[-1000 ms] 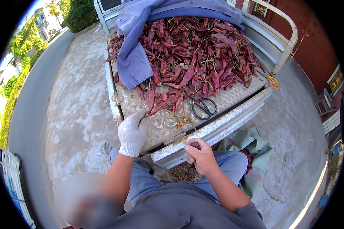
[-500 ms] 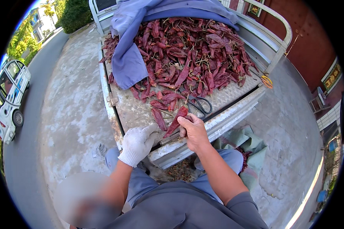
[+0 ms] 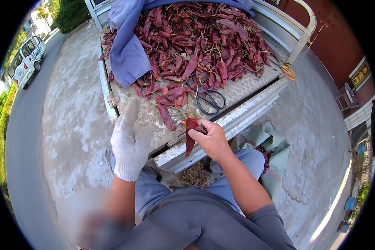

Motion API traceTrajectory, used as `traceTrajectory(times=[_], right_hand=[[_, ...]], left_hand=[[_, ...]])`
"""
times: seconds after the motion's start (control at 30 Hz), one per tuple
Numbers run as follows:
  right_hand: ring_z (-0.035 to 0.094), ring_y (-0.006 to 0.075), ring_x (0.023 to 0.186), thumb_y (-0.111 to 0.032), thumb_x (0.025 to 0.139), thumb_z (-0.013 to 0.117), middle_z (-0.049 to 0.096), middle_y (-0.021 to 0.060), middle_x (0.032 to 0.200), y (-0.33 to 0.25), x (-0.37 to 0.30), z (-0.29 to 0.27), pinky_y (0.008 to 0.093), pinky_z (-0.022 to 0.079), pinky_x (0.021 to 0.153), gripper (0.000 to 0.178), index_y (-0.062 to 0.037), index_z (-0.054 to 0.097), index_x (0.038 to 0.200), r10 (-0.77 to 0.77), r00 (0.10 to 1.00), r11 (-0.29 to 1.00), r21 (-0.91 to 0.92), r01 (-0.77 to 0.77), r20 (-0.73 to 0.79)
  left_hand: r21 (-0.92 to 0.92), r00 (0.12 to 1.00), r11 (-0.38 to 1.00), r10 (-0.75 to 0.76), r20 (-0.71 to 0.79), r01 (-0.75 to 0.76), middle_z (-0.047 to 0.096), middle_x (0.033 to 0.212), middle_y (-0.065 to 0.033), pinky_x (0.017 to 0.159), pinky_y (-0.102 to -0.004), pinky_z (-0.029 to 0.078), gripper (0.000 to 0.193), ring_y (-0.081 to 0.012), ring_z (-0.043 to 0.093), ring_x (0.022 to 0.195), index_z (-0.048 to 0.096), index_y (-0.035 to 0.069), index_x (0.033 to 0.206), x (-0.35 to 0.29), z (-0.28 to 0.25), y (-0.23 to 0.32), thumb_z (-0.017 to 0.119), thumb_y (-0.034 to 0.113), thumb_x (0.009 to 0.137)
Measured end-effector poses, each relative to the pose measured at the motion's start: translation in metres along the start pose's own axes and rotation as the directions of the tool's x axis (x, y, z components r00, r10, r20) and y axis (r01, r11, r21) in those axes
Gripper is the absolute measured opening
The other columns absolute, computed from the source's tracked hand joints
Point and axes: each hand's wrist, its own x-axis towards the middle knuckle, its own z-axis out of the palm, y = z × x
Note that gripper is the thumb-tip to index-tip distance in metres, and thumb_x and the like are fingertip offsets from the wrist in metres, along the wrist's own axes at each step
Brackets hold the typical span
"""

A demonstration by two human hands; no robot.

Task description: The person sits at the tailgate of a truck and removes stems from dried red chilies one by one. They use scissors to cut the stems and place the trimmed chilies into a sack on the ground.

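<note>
Between the thumb and fingers of my bare right hand (image 3: 212, 141), a dried red chili pepper (image 3: 190, 139) hangs tip down over the edge of the cargo bed (image 3: 237, 121). My left hand (image 3: 131, 143), in a white knit glove, is raised to the left of it with its fingers stretched out and slightly blurred; nothing shows in it. Just beyond my right hand lies a pair of dark-handled scissors (image 3: 211, 102), its blades partly hidden among peppers. A loose chili pepper (image 3: 166, 117) rests on the metal between my hands. The big pile of dried chili peppers (image 3: 204, 46) covers the bed behind.
A blue-purple cloth (image 3: 131, 62) drapes over the pile's left and far side. Orange loops (image 3: 288, 73) sit at the bed's right corner. Below right, a pale green sack (image 3: 275, 146) with peppers lies on the ground. A white vehicle (image 3: 27, 62) is on the road at left.
My left hand has moved left, away from the pepper, and its fingers have straightened. The pepper in my right hand now points more steeply down. The white vehicle has gone farther up the road.
</note>
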Motion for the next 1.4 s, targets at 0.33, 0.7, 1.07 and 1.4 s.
traceTrajectory(times=[0.33,0.7,1.07,1.4], right_hand=[[0.058,0.0145,0.072,-0.013,0.090,0.074,0.062,0.0061,0.078,-0.018,-0.015,-0.008,0.0341,0.048,0.067,0.017,0.0005,0.066,0.096,-0.124,0.979,0.963,-0.219,0.158,0.163],[0.063,0.0176,0.070,-0.014,0.087,0.084,0.068,0.0094,0.078,0.003,-0.026,-0.015,0.0341,0.051,0.067,0.024,-0.0009,0.069,0.100,-0.185,0.950,0.891,-0.364,0.271,0.253],[0.064,0.0128,0.074,-0.014,0.091,0.082,0.070,0.0058,0.083,0.030,-0.051,-0.054,0.0318,0.052,0.068,0.021,-0.0006,0.072,0.105,-0.162,0.987,0.965,-0.211,0.157,-0.008],[0.067,0.0414,0.109,-0.026,0.090,0.080,0.071,0.0216,0.119,0.079,-0.093,-0.205,0.0482,0.053,0.097,0.043,-0.0028,0.069,0.124,-0.448,0.784,0.428,-0.873,-0.234,-0.430]], left_hand=[[0.113,0.757,0.992,-0.110,0.645,0.049,0.074,0.120,-0.0197,0.098,-0.0421,0.055,0.051,-0.0343,0.071,0.115,0.069,0.008,0.138,0.016,0.021,0.023,0.074,0.023,0.090],[0.046,0.775,0.999,-0.038,0.631,0.011,0.077,0.112,-0.0140,0.094,-0.0445,0.056,0.031,-0.0324,0.073,0.107,0.076,0.007,0.120,-0.021,0.024,0.013,0.074,0.021,0.093],[-0.440,0.690,0.541,-0.455,0.563,0.716,0.074,0.123,-0.0113,0.107,-0.0318,0.050,0.035,-0.0165,0.067,0.115,0.069,-0.005,0.131,-0.050,0.046,0.004,0.056,0.006,0.100],[-0.237,0.604,0.607,-0.517,0.607,0.758,0.068,0.097,-0.0030,0.082,-0.0246,0.053,0.038,-0.0103,0.065,0.087,0.065,-0.002,0.133,-0.061,0.031,-0.019,0.052,-0.003,0.097]])
